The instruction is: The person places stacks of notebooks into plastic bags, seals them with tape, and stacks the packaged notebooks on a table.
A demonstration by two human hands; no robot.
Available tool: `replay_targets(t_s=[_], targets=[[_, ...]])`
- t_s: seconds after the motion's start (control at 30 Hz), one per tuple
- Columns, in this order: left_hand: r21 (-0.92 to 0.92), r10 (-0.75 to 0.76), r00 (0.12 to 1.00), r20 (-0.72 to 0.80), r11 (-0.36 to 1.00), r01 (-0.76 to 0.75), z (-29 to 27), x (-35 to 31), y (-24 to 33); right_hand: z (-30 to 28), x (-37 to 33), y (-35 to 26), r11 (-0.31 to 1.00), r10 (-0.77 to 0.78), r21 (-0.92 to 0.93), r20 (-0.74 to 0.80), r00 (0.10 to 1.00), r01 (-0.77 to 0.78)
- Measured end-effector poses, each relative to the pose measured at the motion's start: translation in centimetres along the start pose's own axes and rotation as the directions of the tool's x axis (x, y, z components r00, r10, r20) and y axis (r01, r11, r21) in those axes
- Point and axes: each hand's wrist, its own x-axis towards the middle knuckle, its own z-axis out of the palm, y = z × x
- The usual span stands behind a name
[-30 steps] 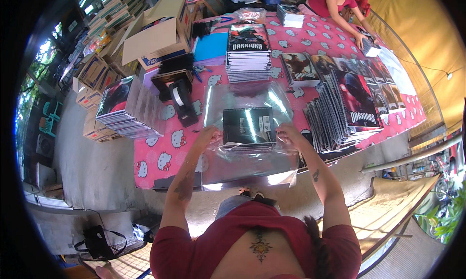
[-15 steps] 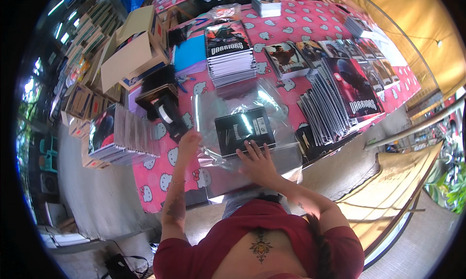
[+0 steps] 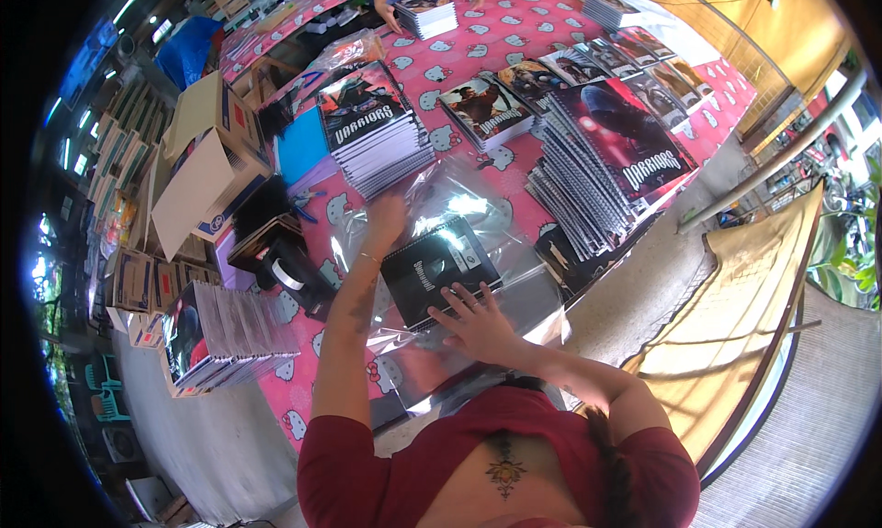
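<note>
A black spiral notebook (image 3: 409,294) lies on a sheet of clear plastic (image 3: 487,195), which spreads out wrinkled and shiny past its far side. My right hand (image 3: 475,324) rests flat on the notebook's near right edge, fingers spread. Over the plastic's far left part, beside the notebook's far left corner, is my left hand (image 3: 388,221); its fingers are blurred, so I cannot see whether it grips the film. To the left of that forearm stands a black tape dispenser (image 3: 299,280) with a pale roll.
Stacked notebooks (image 3: 381,151) stand beyond the plastic, with more spiral notebooks (image 3: 588,188) to the right. Another notebook pile (image 3: 230,330) and an open cardboard box (image 3: 207,165) are at left. Pliers (image 3: 306,206) lie near the blue sheet (image 3: 301,147). Across the table, a person's hands flank a stack (image 3: 427,18).
My left hand has moved from beside the tape dispenser to the plastic's far left part. My right hand stays on the notebook. The other person's hands now flank the far stack.
</note>
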Motion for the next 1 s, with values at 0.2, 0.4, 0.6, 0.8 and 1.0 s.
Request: replay_targets(t_s=[0.2,0.4,0.6,0.8,1.0], targets=[[-0.007,0.055,0.969,-0.241,0.998,-0.058,1.5,-2.0,-2.8,-0.4,0.1,-0.7,1.0,-0.008,0.01,0.003,1.0,0.008],[0.085,0.151,0.98,-0.129,0.986,-0.14,-1.4,-2.2,-0.4,-0.2,-0.2,-0.3,0.999,-0.029,-0.016,-0.011,1.0,0.029],[0.039,0.151,0.978,-0.147,0.988,-0.147,-4.9,-3.7,2.3,-1.1,-0.4,0.0,0.995,-0.08,-0.053,-0.03,0.996,0.079],[0.16,0.265,0.859,-0.439,0.963,-0.215,-4.8,-4.6,2.9,-1.2,-0.3,0.3,0.994,-0.106,-0.037,-0.01,0.994,0.105],[-0.143,0.134,0.934,-0.331,0.971,-0.19,-7.2,-11.5,6.7,-0.9,0.0,0.3,0.993,-0.117,0.017,-0.079,0.99,0.118]])
